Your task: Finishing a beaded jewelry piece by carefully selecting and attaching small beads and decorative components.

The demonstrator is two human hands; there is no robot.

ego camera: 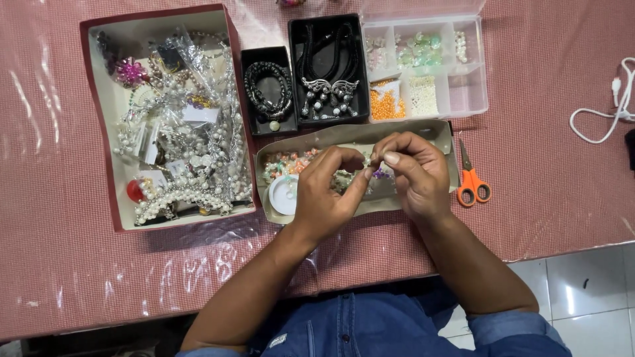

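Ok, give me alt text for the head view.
Left hand and right hand pinch something small together above a shallow tray of beads. Beyond lie a big jewelry box, a clear bead organizer and orange scissors on a pink checked table.

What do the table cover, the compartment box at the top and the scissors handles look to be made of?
Table cover: red-and-white checked cloth under clear plastic film, judging by the glare streaks and wrinkles. Compartment box: clear hard plastic, since the beads and cloth show through its walls. Scissors: glossy orange handles, likely plastic; grey blades, probably metal. Both hands, left hand and right hand, pinch small beads.
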